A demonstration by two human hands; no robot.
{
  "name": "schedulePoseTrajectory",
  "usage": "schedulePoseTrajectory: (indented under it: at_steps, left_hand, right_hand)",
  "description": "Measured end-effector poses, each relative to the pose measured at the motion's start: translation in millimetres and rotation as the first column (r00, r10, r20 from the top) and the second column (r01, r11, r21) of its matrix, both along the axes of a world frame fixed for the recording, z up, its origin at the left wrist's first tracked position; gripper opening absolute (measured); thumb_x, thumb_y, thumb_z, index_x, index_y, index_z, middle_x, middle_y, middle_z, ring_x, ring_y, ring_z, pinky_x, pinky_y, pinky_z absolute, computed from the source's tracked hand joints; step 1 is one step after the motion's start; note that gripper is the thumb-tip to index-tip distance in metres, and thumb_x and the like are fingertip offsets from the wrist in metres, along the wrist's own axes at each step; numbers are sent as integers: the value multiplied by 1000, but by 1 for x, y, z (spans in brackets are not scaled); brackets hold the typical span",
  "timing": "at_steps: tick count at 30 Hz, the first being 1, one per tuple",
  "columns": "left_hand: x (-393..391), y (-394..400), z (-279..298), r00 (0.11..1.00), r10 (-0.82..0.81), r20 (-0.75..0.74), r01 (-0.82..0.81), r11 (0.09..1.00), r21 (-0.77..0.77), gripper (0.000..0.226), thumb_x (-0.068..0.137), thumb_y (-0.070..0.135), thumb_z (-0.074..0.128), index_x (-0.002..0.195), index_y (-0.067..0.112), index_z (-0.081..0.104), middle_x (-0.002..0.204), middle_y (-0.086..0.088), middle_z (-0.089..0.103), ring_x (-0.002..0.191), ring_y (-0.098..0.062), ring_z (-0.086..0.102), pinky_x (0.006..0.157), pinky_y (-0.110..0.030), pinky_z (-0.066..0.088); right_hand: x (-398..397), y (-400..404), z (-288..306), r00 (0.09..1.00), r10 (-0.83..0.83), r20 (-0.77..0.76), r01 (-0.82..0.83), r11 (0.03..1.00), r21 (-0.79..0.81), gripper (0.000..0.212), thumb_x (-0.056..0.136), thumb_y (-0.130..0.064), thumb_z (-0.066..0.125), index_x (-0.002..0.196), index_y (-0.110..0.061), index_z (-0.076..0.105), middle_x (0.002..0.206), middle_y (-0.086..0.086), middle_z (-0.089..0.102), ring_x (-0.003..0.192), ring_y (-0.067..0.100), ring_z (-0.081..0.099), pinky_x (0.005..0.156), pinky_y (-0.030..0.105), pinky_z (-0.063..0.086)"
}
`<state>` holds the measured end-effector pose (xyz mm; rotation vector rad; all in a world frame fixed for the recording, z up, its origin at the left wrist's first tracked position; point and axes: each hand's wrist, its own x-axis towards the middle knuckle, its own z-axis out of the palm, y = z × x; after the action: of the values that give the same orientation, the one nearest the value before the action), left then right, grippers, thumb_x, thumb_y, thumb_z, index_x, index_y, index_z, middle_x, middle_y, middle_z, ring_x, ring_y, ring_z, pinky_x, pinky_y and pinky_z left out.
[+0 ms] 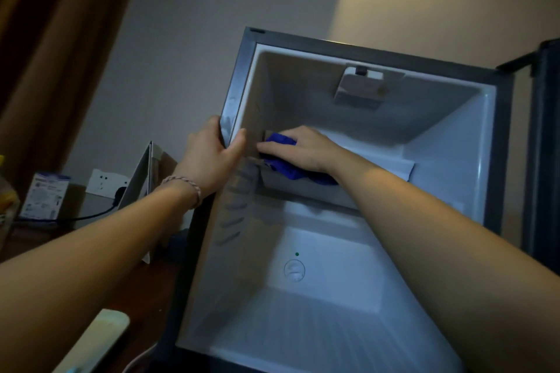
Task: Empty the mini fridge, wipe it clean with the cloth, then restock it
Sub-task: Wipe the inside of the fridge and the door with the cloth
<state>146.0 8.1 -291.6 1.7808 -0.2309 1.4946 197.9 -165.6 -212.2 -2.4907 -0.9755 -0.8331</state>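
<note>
The mini fridge (494, 142) stands open, its white inside bare of food. My left hand (212, 154) grips the fridge's left front edge, thumb inside the frame and fingers round the outer side. My right hand (303, 148) reaches into the fridge and presses a bunched blue cloth (288, 172) onto the shelf (391, 165) at its left end, against the left inner wall. Part of the cloth is hidden under my palm. A round thermostat dial (294, 270) sits on the back wall below.
The fridge door (545, 145) hangs open at the right edge. Left of the fridge, a wooden surface holds a white-and-blue box (44, 198), a leaning white panel (142, 182), a wall socket (106, 183) with a black cable, and a pale object (100, 339) near the front.
</note>
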Motion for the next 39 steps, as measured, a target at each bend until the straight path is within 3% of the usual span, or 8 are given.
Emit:
schedulePoseTrajectory:
  at_steps: [5, 10, 14, 19, 27, 32, 35, 39]
  left_hand:
    - [-2, -2, 1, 1000, -15, 2, 15, 998, 55, 18, 100, 34, 55, 98, 16, 53, 76, 10, 53, 66, -1, 50, 50, -8, 37]
    - [0, 2, 1, 1000, -3, -11, 4, 996, 85, 21, 99, 38, 54, 92, 19, 52, 74, 9, 53, 68, -4, 49, 55, -18, 31]
    - [2, 7, 2, 1000, -6, -17, 7, 996, 94, 27, 98, 42, 54, 92, 16, 56, 81, -2, 61, 81, -23, 57, 63, -31, 38]
    - [0, 8, 2, 999, -32, -41, 36, 995, 88, 30, 98, 45, 53, 98, 15, 56, 92, -10, 66, 91, -31, 60, 78, -44, 51]
    - [1, 3, 0, 999, -47, -15, 47, 998, 51, 28, 98, 42, 54, 100, 14, 57, 90, -6, 64, 86, -25, 59, 73, -36, 48]
    - [3, -3, -1, 999, -25, -19, 26, 999, 23, 29, 99, 43, 50, 106, 14, 54, 86, 1, 60, 70, -12, 51, 61, -27, 39]
    - [4, -1, -2, 999, -19, -30, 20, 1000, 24, 33, 100, 44, 49, 112, 14, 54, 90, 1, 60, 74, -12, 46, 64, -26, 37]
    - [7, 2, -2, 1000, -23, -21, 24, 999, 28, 28, 100, 44, 50, 108, 17, 53, 77, 11, 51, 65, 2, 43, 47, -10, 34]
  right_hand:
    - [-6, -31, -1, 998, 40, 39, -41, 999, 21, 21, 82, -54, 72, 79, -34, 75, 69, -15, 71, 66, 0, 66, 69, 28, 53]
    - [-12, -46, -8, 996, 18, 85, -22, 998, 53, 23, 83, -50, 69, 87, -27, 74, 78, -8, 73, 76, 10, 68, 72, 34, 55]
    - [-19, -57, -6, 989, -74, 130, 72, 997, 16, 28, 85, -48, 66, 75, -21, 67, 65, -6, 67, 66, 11, 63, 62, 31, 46]
    - [-27, -131, -4, 924, -349, 155, 349, 937, 30, 28, 80, -50, 62, 72, -23, 63, 62, -2, 64, 68, 19, 64, 70, 37, 52]
    - [-28, -152, -2, 870, -479, 120, 475, 878, 64, 34, 86, -48, 65, 74, -17, 63, 72, 2, 66, 73, 23, 61, 66, 35, 44]
    - [-18, -127, -2, 917, -385, 99, 373, 920, 121, 30, 83, -53, 69, 76, -23, 69, 76, -3, 68, 75, 16, 62, 64, 30, 45]
    - [-12, -85, 2, 936, -328, 131, 315, 943, 110, 27, 81, -51, 71, 75, -24, 69, 78, -5, 69, 76, 17, 62, 62, 28, 42]
    - [-13, -7, 3, 977, -86, 194, 62, 990, 125, 16, 80, -51, 72, 76, -36, 68, 78, -8, 70, 80, 13, 64, 71, 25, 44]
